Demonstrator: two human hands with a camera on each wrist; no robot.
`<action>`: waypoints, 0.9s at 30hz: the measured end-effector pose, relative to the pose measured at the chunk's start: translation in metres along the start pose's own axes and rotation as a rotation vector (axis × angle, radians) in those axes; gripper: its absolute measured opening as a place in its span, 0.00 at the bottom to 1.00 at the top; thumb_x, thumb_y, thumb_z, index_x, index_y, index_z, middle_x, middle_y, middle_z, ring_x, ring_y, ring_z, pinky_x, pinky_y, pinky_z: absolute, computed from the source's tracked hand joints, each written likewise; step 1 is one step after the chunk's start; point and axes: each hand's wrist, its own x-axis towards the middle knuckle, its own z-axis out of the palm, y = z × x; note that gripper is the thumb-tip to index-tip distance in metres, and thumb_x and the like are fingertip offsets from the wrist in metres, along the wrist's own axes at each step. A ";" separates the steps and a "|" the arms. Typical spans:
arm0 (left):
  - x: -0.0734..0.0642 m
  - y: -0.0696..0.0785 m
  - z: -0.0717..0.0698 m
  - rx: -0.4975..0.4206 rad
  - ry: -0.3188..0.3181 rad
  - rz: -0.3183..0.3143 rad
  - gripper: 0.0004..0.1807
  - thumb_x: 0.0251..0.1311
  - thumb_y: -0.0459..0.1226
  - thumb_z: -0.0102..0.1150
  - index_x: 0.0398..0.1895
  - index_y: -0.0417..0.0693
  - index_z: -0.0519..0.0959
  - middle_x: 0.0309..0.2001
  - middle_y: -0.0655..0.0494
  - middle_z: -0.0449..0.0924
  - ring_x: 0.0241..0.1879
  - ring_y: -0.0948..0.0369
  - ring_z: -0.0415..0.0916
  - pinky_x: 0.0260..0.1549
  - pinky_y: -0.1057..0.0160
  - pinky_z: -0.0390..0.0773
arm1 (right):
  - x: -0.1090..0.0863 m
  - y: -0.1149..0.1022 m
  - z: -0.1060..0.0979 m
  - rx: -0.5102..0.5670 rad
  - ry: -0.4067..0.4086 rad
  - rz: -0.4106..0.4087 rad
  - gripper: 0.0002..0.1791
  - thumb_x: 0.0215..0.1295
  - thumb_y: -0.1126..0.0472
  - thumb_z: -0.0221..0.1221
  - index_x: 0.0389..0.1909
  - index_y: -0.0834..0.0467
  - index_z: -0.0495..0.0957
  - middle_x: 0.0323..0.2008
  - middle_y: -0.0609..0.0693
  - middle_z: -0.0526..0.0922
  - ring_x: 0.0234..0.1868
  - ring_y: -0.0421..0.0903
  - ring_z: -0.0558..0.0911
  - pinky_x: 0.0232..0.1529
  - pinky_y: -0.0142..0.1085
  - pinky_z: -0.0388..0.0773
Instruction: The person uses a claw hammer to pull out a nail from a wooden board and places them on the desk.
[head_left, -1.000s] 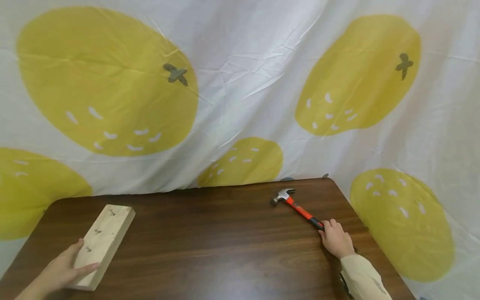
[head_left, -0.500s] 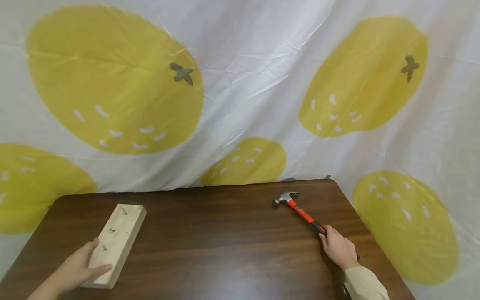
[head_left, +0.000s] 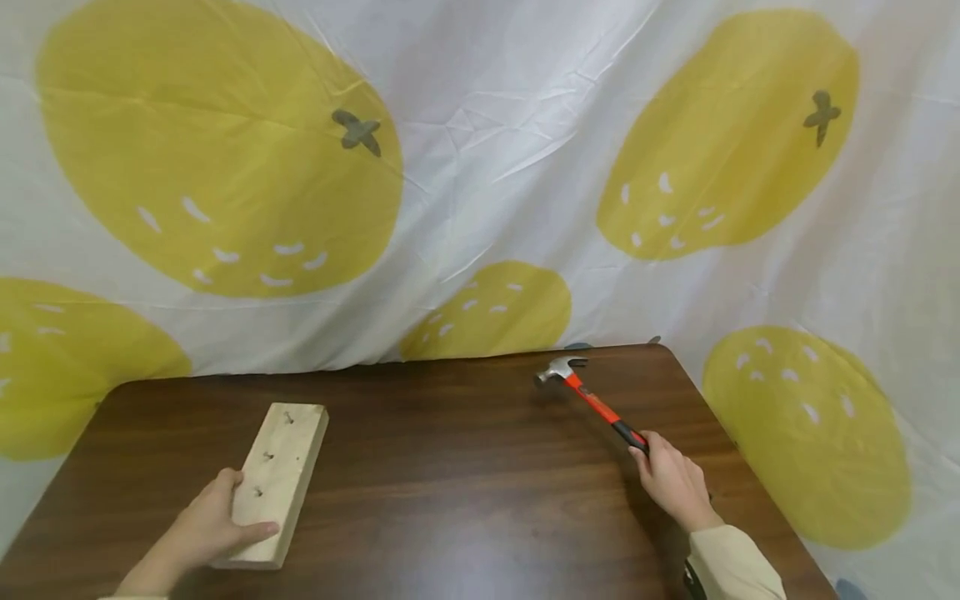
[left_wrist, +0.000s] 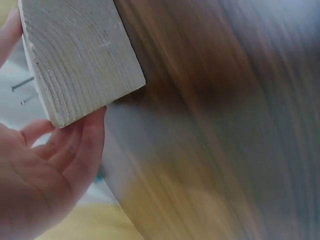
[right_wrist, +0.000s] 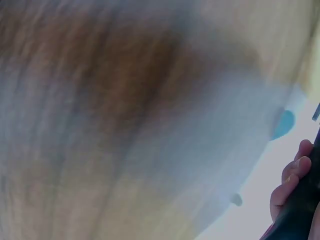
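Observation:
A pale wooden block (head_left: pixel 281 475) lies at the left of the table, three nails (head_left: pixel 267 456) standing out of its top face. My left hand (head_left: pixel 206 525) grips its near end, thumb on one side and fingers on the other. In the left wrist view the block's end grain (left_wrist: pixel 82 60) shows above the curled fingers. At the right, my right hand (head_left: pixel 675 483) holds a claw hammer (head_left: pixel 596 406) by its black and red handle. The steel head points away to the far left, raised over the table. In the right wrist view fingers (right_wrist: pixel 290 175) wrap the dark handle.
The brown wood-grain table (head_left: pixel 450 467) has rounded far corners. A white cloth (head_left: pixel 465 167) printed with big yellow fruit hangs right behind its far edge and along its right side.
My left hand has slid the block to the right across the table. My right hand has lifted the hammer, and its head now stands off the surface with a shadow beneath.

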 end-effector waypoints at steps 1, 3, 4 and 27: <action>0.000 0.005 0.002 0.000 -0.002 -0.007 0.51 0.34 0.56 0.70 0.49 0.23 0.59 0.43 0.26 0.70 0.43 0.38 0.71 0.37 0.44 0.73 | 0.000 -0.002 -0.002 0.003 0.008 -0.003 0.15 0.59 0.59 0.58 0.42 0.65 0.72 0.23 0.52 0.75 0.15 0.44 0.68 0.13 0.38 0.63; 0.001 0.014 0.006 0.001 -0.006 -0.019 0.52 0.33 0.57 0.70 0.48 0.23 0.59 0.42 0.28 0.70 0.42 0.39 0.72 0.36 0.44 0.73 | 0.001 -0.006 -0.007 0.009 0.018 -0.007 0.14 0.59 0.59 0.59 0.41 0.64 0.72 0.22 0.51 0.74 0.15 0.44 0.68 0.13 0.37 0.63; 0.002 0.018 0.008 0.005 -0.010 -0.028 0.52 0.32 0.58 0.70 0.48 0.24 0.59 0.41 0.28 0.70 0.41 0.40 0.72 0.35 0.44 0.73 | 0.002 -0.008 -0.010 0.012 0.023 -0.009 0.14 0.58 0.59 0.59 0.41 0.64 0.72 0.22 0.51 0.73 0.15 0.44 0.67 0.13 0.37 0.63; 0.013 0.109 0.056 -0.020 -0.014 -0.107 0.60 0.24 0.65 0.69 0.50 0.25 0.57 0.38 0.35 0.68 0.29 0.46 0.73 0.23 0.52 0.75 | 0.005 -0.051 -0.043 0.064 0.035 -0.071 0.14 0.56 0.60 0.61 0.40 0.63 0.73 0.23 0.51 0.75 0.16 0.43 0.66 0.14 0.35 0.62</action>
